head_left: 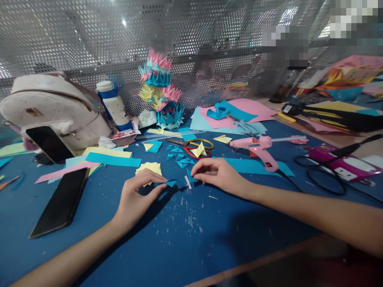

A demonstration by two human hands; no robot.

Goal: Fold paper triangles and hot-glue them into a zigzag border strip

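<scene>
Between thumb and forefinger, my left hand [140, 189] pinches a small folded blue paper piece [171, 183] just above the table. My right hand [220, 175] has its thumb and fingertips closed at the edge of another blue paper piece [190, 176], mostly hidden by the fingers. A short white strip [188, 182] lies between the hands. Behind my left fingers is a pile of yellow paper pieces [149, 166]. Several folded blue triangles [179, 155] lie beyond the hands, beside scissors [194, 148] with a folded yellow piece [200, 150] on their handles.
A pink glue gun [263, 147] rests on a blue strip at right, its cord trailing to a purple power strip [341, 161]. Phones [61, 201], a white backpack [50, 111] and a bottle [113, 103] stand or lie left. A stacked paper ornament [161, 91] is behind.
</scene>
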